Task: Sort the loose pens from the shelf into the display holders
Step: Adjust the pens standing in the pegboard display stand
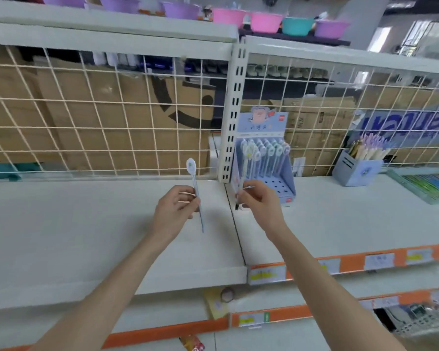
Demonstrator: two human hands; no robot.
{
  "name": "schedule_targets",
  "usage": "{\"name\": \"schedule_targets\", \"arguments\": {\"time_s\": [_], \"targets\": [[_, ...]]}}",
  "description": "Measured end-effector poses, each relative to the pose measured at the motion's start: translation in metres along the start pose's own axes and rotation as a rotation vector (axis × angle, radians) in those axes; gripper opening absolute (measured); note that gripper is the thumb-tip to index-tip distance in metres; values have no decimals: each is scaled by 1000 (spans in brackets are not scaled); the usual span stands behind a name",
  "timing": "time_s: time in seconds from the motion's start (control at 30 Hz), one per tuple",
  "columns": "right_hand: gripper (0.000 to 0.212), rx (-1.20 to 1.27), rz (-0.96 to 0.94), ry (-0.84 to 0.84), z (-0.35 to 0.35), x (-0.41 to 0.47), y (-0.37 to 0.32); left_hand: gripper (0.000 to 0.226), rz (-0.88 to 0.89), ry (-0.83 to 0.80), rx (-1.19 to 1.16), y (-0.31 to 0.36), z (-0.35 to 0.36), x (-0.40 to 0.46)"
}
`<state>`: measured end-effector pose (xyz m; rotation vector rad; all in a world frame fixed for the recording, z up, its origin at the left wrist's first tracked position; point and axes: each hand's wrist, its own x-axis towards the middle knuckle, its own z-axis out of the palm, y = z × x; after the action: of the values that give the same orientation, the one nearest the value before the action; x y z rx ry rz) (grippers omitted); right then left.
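**Two pens held up over the shelf, display holder just ahead**

The left hand (175, 206) is clenched around a pale blue pen (197, 196), held nearly upright with its oval white topper above the fingers and its thin tip pointing down over the white shelf (86, 224). The right hand (257, 198) grips a second pen (241, 183) of the same kind, tilted slightly, with its dark tip below the fingers; its topper overlaps the front left of the blue display holder (276, 183), so I cannot tell whether they touch.

The display holder stands on the shelf just right of the slotted white upright (232, 117). Its back rows carry more topper pens; its front rows of holes are bare. Its header card (261, 122) shows a cartoon figure, a small red logo and a few characters, all too blurred to read.

Further right, a blue pen cup (355, 168) holds an assortment of pens, and a tray of coloured pens (426, 183) lies beside it. Behind the wire grid, large blue lettering (411, 122) appears mirrored and unreadable. Price labels (379, 260) on the orange shelf edge are illegible.
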<state>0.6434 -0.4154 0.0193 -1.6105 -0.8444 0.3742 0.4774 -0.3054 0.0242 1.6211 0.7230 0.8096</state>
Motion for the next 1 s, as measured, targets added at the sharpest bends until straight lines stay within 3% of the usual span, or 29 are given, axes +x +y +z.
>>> {"name": "schedule_targets", "arguments": {"time_s": [0.23, 0.4, 0.63, 1.0], "targets": [[7, -24, -47, 24, -73, 67, 31, 11, -21, 42, -6, -8, 82, 32], [8, -103, -65, -14, -83, 103, 47, 14, -36, 96, -4, -9, 110, 53], [11, -152, -45, -15, -75, 120, 63, 16, -52, 121, 0, -16, 120, 65], [6, -226, -48, 12, -67, 128, 71, 19, -35, 31, -14, -27, 117, 78]]}}
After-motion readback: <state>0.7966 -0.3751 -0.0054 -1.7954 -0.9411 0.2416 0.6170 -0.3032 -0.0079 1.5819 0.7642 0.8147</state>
